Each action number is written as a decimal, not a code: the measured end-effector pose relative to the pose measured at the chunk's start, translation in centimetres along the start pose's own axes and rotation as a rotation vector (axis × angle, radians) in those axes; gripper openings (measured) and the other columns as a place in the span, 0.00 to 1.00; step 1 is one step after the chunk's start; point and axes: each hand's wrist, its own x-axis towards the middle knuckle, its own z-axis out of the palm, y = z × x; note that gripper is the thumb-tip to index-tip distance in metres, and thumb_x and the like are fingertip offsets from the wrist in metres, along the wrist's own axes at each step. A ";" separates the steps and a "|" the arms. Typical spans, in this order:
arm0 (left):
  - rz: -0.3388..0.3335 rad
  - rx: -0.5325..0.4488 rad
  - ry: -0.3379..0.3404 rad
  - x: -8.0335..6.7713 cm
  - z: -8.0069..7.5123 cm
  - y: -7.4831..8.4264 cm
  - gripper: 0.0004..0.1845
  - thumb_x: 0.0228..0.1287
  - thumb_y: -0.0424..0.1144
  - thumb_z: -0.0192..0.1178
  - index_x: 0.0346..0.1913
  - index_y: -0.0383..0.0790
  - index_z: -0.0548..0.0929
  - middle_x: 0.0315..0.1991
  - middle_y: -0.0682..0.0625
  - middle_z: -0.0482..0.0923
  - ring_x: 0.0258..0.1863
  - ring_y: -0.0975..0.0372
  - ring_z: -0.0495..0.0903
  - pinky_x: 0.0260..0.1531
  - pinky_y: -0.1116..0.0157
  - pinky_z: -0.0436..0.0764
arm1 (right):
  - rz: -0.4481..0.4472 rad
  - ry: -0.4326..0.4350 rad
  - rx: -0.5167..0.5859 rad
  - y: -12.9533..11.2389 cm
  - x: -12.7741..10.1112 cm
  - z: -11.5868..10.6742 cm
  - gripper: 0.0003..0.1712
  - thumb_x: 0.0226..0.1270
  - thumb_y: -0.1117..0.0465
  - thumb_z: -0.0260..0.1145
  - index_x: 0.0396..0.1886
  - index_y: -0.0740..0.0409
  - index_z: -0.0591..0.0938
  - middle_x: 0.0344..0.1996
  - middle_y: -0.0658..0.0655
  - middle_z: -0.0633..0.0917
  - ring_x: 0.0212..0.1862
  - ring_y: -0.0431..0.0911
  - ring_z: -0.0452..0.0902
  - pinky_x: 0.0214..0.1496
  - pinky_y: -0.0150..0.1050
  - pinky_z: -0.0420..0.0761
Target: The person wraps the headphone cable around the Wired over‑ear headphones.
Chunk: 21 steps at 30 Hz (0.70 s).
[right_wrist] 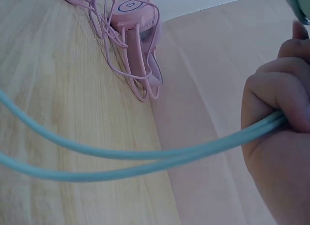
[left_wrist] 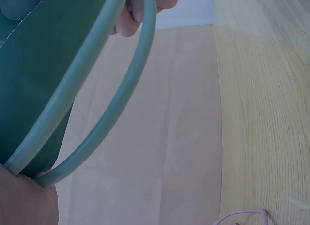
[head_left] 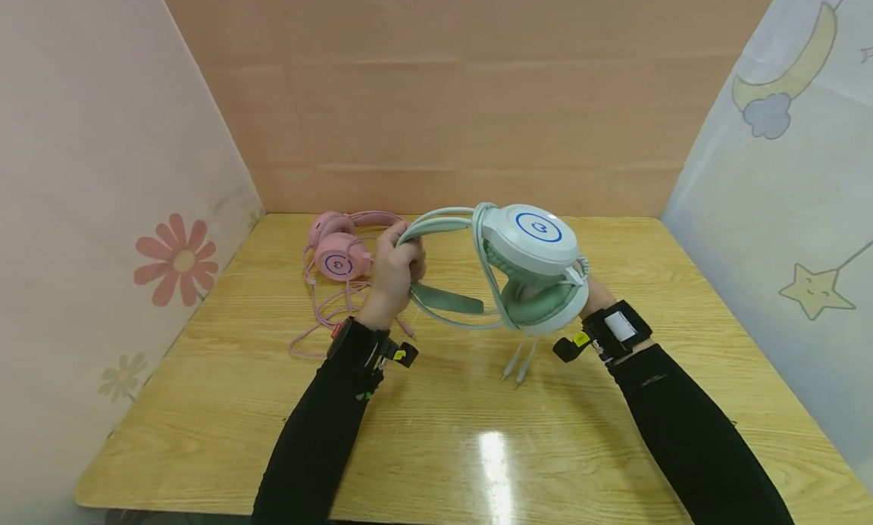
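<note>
A mint headset (head_left: 518, 271) is held above the table (head_left: 614, 434) by both hands. The left hand (head_left: 395, 271) is closed around the thin double bows of the headband (head_left: 436, 220); in the left wrist view the two bows (left_wrist: 104, 113) and the wide inner band (left_wrist: 38, 79) are seen running out of the palm, with fingertips (left_wrist: 140, 11) curled over them. The right hand (head_left: 592, 294) is mostly hidden behind the ear cups (head_left: 535, 241). In the right wrist view its fingers (right_wrist: 278, 89) are closed on two strands of the mint cord (right_wrist: 145, 157), so it is judged to grip the cord together with the cup side. The plugs (head_left: 518, 370) hang free below the cups, just over the table.

The headset is judged to be light. The bows look springy and somewhat thin, so they may flex or twist if pulled apart hard. The cups look like smooth hard plastic with soft pads, and could slip in a loose grip. The best places to take hold are judged to be the headband near its middle and the body of a cup, not the cord, which is limp and may tangle.

Both forearms are stretched forward in dark sleeves, with the wrists raised off the table. A pink headset (head_left: 341, 248) with a loose cord (head_left: 320, 320) lies just beyond the left hand.
</note>
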 end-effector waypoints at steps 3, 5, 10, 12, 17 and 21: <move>0.006 0.000 0.026 0.1 0.0 0.1 0.07 0.53 0.26 0.42 0.24 0.40 0.62 0.13 0.58 0.52 0.12 0.64 0.43 0.12 0.66 0.48 | -0.263 -0.081 0.487 -3.3 0.7 1.2 0.18 0.73 0.75 0.56 0.59 0.63 0.78 0.45 0.64 0.80 0.45 0.55 0.73 0.50 0.49 0.75; 0.014 -0.003 0.040 0.2 0.0 0.2 0.07 0.53 0.26 0.42 0.24 0.40 0.62 0.14 0.57 0.52 0.12 0.64 0.43 0.13 0.66 0.48 | -0.466 -0.203 0.740 -6.7 0.6 1.8 0.19 0.76 0.73 0.54 0.63 0.62 0.77 0.49 0.61 0.81 0.48 0.52 0.74 0.55 0.46 0.77; 0.023 -0.007 0.055 0.2 -0.2 0.2 0.08 0.53 0.25 0.40 0.24 0.40 0.62 0.14 0.57 0.52 0.11 0.64 0.43 0.13 0.66 0.47 | -0.570 -0.324 0.899 -11.6 -0.9 2.2 0.14 0.81 0.65 0.52 0.58 0.51 0.80 0.44 0.48 0.82 0.42 0.40 0.77 0.47 0.34 0.79; 0.023 -0.001 0.061 0.2 -0.3 0.1 0.07 0.53 0.25 0.40 0.24 0.39 0.63 0.13 0.57 0.52 0.10 0.64 0.43 0.12 0.66 0.47 | -0.516 -0.392 0.953 -12.1 -1.3 2.2 0.11 0.81 0.64 0.53 0.54 0.53 0.79 0.41 0.49 0.80 0.41 0.40 0.75 0.46 0.33 0.77; 0.018 0.026 0.087 0.3 -0.5 0.0 0.07 0.55 0.26 0.42 0.26 0.39 0.67 0.14 0.56 0.53 0.10 0.65 0.46 0.11 0.67 0.51 | -0.438 -0.454 0.986 -12.0 -1.6 2.4 0.10 0.82 0.67 0.48 0.47 0.56 0.77 0.37 0.51 0.77 0.37 0.42 0.71 0.41 0.33 0.74; 0.021 0.029 0.109 0.3 -0.6 -0.1 0.05 0.55 0.27 0.42 0.27 0.38 0.67 0.15 0.56 0.53 0.10 0.66 0.47 0.11 0.68 0.52 | -0.479 -0.446 0.936 -11.3 -1.7 2.8 0.18 0.81 0.73 0.41 0.42 0.54 0.77 0.34 0.51 0.75 0.34 0.42 0.68 0.37 0.33 0.71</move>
